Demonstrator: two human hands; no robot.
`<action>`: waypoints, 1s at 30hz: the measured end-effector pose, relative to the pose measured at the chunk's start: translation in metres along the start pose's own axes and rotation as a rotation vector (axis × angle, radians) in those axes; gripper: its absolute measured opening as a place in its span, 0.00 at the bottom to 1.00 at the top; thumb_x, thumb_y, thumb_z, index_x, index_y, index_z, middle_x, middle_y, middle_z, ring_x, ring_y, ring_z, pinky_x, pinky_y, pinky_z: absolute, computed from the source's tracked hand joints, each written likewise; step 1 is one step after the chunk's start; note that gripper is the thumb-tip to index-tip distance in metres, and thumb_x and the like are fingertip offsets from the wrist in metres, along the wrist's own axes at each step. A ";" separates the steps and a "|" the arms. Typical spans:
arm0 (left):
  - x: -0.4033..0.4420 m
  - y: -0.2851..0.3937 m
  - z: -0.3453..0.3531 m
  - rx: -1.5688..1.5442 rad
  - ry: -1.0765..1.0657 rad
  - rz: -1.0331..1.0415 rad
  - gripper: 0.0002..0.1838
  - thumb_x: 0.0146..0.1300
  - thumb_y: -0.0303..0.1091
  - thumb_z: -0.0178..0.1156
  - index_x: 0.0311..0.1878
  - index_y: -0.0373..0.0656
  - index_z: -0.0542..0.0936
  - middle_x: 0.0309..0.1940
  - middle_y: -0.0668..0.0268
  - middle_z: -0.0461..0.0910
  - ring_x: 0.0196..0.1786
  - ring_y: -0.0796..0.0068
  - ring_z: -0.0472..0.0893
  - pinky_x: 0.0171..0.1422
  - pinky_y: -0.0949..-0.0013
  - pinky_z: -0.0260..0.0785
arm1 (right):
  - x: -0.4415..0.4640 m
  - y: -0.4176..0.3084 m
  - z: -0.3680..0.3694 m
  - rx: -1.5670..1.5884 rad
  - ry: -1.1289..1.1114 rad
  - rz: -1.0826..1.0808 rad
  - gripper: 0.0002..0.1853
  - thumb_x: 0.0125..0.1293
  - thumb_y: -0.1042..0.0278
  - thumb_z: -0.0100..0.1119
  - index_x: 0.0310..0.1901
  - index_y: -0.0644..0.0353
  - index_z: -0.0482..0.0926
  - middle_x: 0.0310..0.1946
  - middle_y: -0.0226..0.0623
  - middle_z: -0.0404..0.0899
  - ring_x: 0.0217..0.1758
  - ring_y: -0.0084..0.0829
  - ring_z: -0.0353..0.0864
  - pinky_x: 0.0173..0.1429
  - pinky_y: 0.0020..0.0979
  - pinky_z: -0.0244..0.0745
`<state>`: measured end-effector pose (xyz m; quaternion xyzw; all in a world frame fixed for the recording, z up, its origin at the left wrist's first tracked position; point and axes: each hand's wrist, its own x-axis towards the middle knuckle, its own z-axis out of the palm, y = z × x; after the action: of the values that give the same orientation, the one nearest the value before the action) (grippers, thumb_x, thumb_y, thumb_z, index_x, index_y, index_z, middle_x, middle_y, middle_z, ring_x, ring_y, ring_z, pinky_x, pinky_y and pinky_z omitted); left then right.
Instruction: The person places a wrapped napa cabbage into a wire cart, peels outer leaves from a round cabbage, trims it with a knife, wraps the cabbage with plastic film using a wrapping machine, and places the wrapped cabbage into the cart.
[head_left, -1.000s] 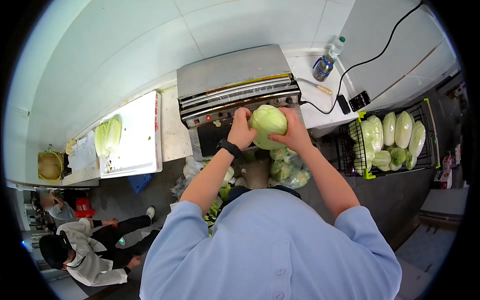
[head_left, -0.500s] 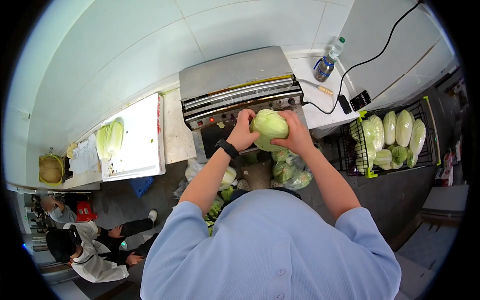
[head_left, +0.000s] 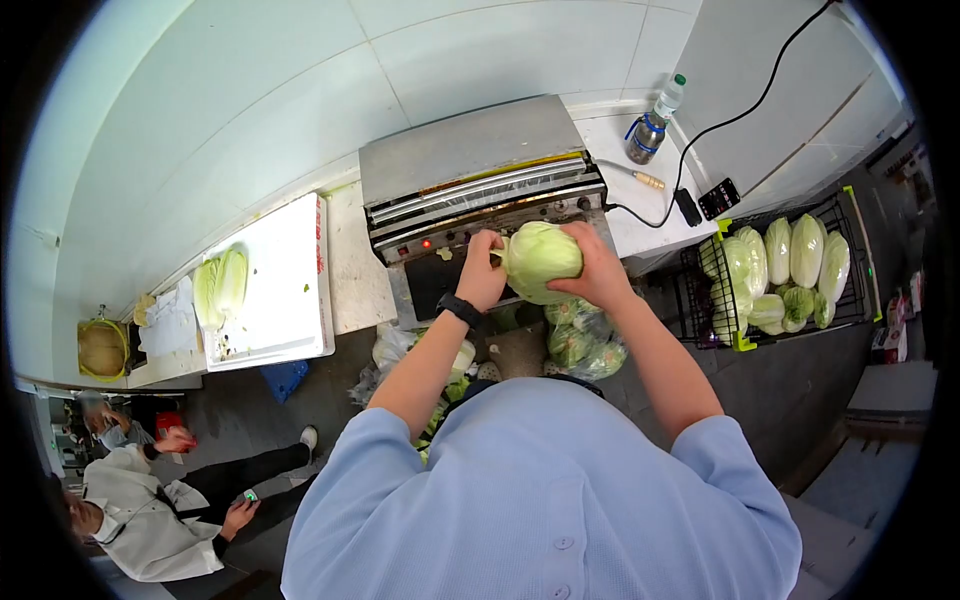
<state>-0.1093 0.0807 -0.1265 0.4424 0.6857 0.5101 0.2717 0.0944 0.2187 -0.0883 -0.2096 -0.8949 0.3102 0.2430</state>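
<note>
A round pale-green cabbage [head_left: 543, 262] is held in front of the wrapping machine [head_left: 480, 175], above its dark front plate. My right hand [head_left: 600, 272] wraps around the cabbage's right side, thumb toward me. On the left side, my left hand [head_left: 483, 275], with a black watch at the wrist, is closed with its fingertips pinching a pale bit of leaf at the cabbage's edge. A red light glows on the machine's front panel, and clear film shows across its rollers.
Left on the counter lies a white board [head_left: 280, 285] with a napa cabbage [head_left: 231, 282]. At right are a knife [head_left: 645, 178], a bottle [head_left: 668, 98], a phone [head_left: 719, 199] and a basket [head_left: 742, 340] of wrapped cabbages. Bagged vegetables [head_left: 585, 340] sit below. A person [head_left: 150, 510] sits lower left.
My left hand has shifted slightly left and down off the cabbage's face, now pinching at its edge. The cabbage has turned a little. The seated person has leaned back and raised a hand.
</note>
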 end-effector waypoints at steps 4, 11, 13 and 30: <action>-0.006 0.018 -0.002 -0.065 0.039 0.032 0.12 0.59 0.21 0.60 0.45 0.41 0.70 0.48 0.61 0.69 0.51 0.66 0.74 0.51 0.69 0.70 | -0.006 0.007 -0.003 0.029 -0.009 0.023 0.49 0.40 0.59 0.86 0.66 0.53 0.69 0.66 0.44 0.69 0.65 0.53 0.75 0.65 0.45 0.75; 0.006 -0.012 -0.012 -0.374 -0.061 -0.126 0.07 0.66 0.24 0.62 0.42 0.42 0.72 0.32 0.70 0.72 0.37 0.79 0.73 0.43 0.72 0.69 | -0.007 0.002 -0.002 0.014 -0.025 -0.002 0.48 0.40 0.61 0.86 0.65 0.54 0.69 0.66 0.45 0.69 0.67 0.52 0.73 0.68 0.45 0.73; 0.002 -0.023 -0.016 -0.376 -0.012 -0.195 0.08 0.65 0.24 0.62 0.41 0.42 0.72 0.32 0.70 0.72 0.36 0.79 0.72 0.42 0.71 0.69 | -0.010 0.004 -0.002 0.041 -0.011 0.028 0.48 0.40 0.63 0.86 0.65 0.54 0.69 0.66 0.45 0.69 0.68 0.52 0.72 0.69 0.46 0.72; -0.245 -0.097 -0.119 0.593 0.202 -0.563 0.04 0.59 0.27 0.59 0.35 0.39 0.81 0.40 0.47 0.80 0.47 0.43 0.79 0.50 0.48 0.72 | -0.001 0.038 -0.006 0.326 -0.058 0.335 0.48 0.48 0.67 0.83 0.70 0.53 0.63 0.61 0.42 0.75 0.64 0.41 0.76 0.66 0.40 0.75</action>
<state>-0.1258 -0.1992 -0.1975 0.2445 0.9201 0.2375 0.1928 0.1070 0.2482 -0.1099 -0.3042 -0.7922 0.4926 0.1928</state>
